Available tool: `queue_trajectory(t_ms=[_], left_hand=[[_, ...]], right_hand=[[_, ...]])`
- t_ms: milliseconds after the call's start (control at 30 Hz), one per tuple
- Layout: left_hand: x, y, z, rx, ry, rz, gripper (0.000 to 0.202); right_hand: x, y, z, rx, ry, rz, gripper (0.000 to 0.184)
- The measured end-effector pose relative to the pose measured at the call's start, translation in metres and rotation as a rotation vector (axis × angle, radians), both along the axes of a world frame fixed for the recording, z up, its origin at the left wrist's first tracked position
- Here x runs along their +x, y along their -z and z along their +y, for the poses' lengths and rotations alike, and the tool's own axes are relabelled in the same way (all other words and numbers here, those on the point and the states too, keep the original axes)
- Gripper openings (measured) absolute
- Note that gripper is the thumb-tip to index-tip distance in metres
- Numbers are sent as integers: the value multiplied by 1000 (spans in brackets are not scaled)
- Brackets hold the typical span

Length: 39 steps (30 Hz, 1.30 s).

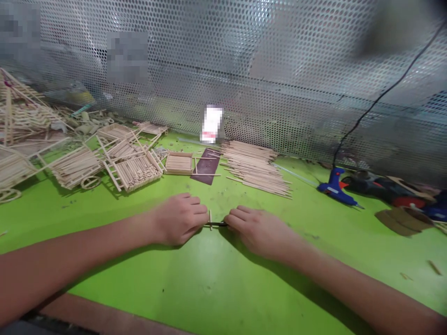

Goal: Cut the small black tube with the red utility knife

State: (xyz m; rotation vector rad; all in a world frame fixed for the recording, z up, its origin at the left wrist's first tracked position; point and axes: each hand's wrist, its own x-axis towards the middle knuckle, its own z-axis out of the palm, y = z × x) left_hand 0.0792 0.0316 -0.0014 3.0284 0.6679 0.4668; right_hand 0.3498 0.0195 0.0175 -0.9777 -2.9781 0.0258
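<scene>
In the middle of the green table my left hand (180,218) is closed, knuckles up. A short, thin wooden stick (210,215) lies crosswise right at its fingertips; what is under the fingers is hidden. My right hand (260,229), also closed, pinches a slim black tool (219,224). From there the tool reaches left, meeting the short stick and my left fingers. Its exact kind does not show. Just beyond the hands lie a dark brown rectangular sheet (208,170) and a pile of thin wooden sticks (254,167).
Several small stick-built carts (136,172) stand at the left, beside a larger stick structure (21,111). A blue glue gun (335,187) with a black cord lies at the right, near a brown tape roll (401,221). Perforated metal mesh (296,83) closes off the back.
</scene>
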Motion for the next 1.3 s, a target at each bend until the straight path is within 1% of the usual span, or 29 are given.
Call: queue_trajectory(t_ms=[100, 233, 300, 367, 467, 600, 767, 1033, 1167, 1300], left_hand=[[1, 1, 0, -29, -63, -3, 14], [4, 2, 1, -87, -124, -32, 39], [7, 3, 1, -91, -126, -62, 44], [11, 5, 1, -79, -111, -84, 43], [15, 7, 1, -53, -89, -92, 35], [16, 10, 1, -61, -99, -129, 26], [13, 13, 2, -43, -103, -182, 26], [13, 11, 1, -28, -109, -195, 28], [11, 12, 2, -67, -107, -182, 27], [9, 12, 2, -91, -96, -192, 26]], right_hand=[[1, 2, -2, 15, -6, 22, 10], [2, 5, -3, 54, -13, 25, 6], [3, 6, -3, 61, -19, 31, 4], [3, 7, -3, 61, -26, 49, 2], [4, 8, -3, 70, -28, 58, 1], [3, 8, -3, 76, -25, 48, 1], [4, 7, -4, 98, -37, 57, 2], [5, 6, -4, 90, -43, 55, 5], [11, 8, -3, 79, -26, 62, 2], [19, 8, -2, 102, -11, 69, 7]])
